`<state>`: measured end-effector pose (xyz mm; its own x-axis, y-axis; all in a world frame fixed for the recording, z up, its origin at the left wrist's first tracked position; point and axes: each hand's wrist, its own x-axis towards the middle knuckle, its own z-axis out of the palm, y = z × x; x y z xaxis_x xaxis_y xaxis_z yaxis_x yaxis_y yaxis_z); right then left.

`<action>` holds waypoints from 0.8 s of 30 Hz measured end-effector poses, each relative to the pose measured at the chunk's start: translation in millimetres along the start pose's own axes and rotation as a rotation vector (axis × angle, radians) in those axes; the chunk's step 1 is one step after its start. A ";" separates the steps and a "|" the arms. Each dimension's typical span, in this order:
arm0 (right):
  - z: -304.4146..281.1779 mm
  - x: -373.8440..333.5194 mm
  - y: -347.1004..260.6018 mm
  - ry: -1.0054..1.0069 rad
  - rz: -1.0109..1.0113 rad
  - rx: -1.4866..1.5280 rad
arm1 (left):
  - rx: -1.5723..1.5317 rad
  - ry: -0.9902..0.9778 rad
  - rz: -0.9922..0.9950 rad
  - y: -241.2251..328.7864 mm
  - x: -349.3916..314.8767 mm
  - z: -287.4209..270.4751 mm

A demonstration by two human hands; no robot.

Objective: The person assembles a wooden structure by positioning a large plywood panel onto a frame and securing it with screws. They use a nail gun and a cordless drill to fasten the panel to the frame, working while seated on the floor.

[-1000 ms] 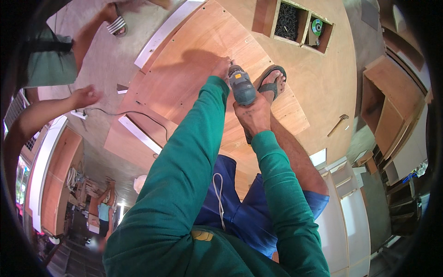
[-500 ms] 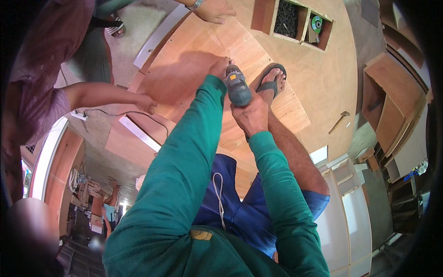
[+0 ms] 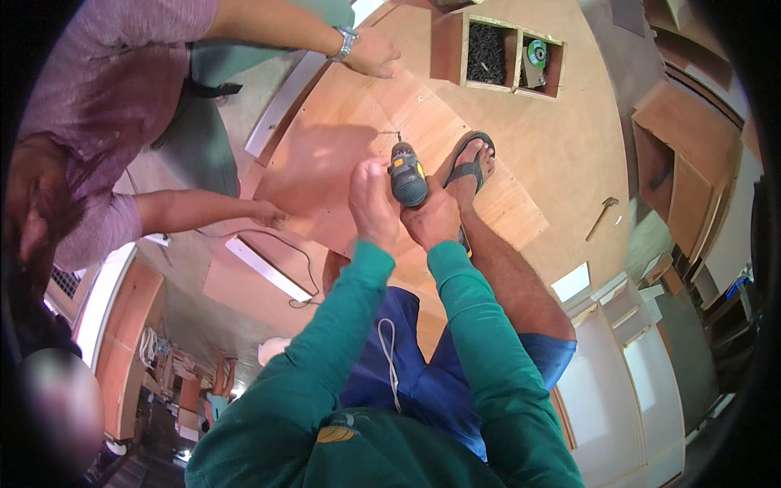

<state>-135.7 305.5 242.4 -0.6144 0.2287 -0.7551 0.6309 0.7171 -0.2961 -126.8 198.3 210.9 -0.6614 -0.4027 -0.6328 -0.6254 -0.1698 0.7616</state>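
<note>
My right hand (image 3: 433, 218) is wrapped round the handle of a dark grey cordless drill (image 3: 408, 180) with yellow marks. Its thin bit points away from me and down at a light wooden panel (image 3: 496, 191); the tip is near or against the wood. Close to the drill's left side is my left hand (image 3: 373, 203), fingers apart and holding nothing that shows. My sandalled foot (image 3: 472, 163) rests on the panel just right of the drill.
A person at the left has one hand (image 3: 373, 54) on the panel's far edge and another (image 3: 267, 213) at its left. A wooden box (image 3: 514, 58) holds black screws and a green disc. A hammer (image 3: 602, 218) lies at right; a cable (image 3: 281, 236) runs at left.
My left hand has drawn back from the bit area toward me, beside the drill. The drill has shifted slightly toward me, and its bit is now visible. The other person has leaned further in.
</note>
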 end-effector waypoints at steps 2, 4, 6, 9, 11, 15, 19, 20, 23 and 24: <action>-0.4 -1.9 -0.2 -0.024 0.015 -0.001 | 0.125 -0.029 0.075 18.3 -8.3 11.9; -0.7 -2.1 0.1 -0.056 0.036 -0.009 | 0.238 0.025 -0.004 24.3 -7.7 24.5; -0.4 -2.6 0.3 -0.068 0.052 0.002 | 0.318 0.050 0.042 23.3 -0.5 30.8; 0.1 -3.3 -0.4 -0.083 0.079 0.041 | 0.316 0.023 0.074 19.1 4.0 31.1; -0.2 -3.3 -0.6 -0.089 0.075 0.042 | 0.332 0.029 0.091 18.1 3.8 29.6; 0.4 -2.4 0.2 -0.075 0.086 0.053 | 0.364 0.005 0.062 20.2 5.5 30.8; 3.3 -0.2 2.2 -0.069 0.097 0.071 | 0.356 0.004 0.084 22.7 6.2 32.8; 3.9 0.1 2.8 -0.076 0.108 0.067 | 0.380 0.012 0.098 22.7 5.9 32.7; 5.2 -0.3 3.2 -0.033 0.090 0.069 | 0.352 -0.007 0.066 21.8 5.3 31.6; 4.9 -0.8 2.9 -0.039 0.085 0.059 | 0.355 -0.006 0.067 21.5 5.3 30.9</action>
<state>-131.1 304.2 239.3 -0.5394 0.2605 -0.8007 0.7076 0.6557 -0.2633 -156.6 220.3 219.6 -0.7077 -0.3967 -0.5846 -0.6845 0.1802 0.7064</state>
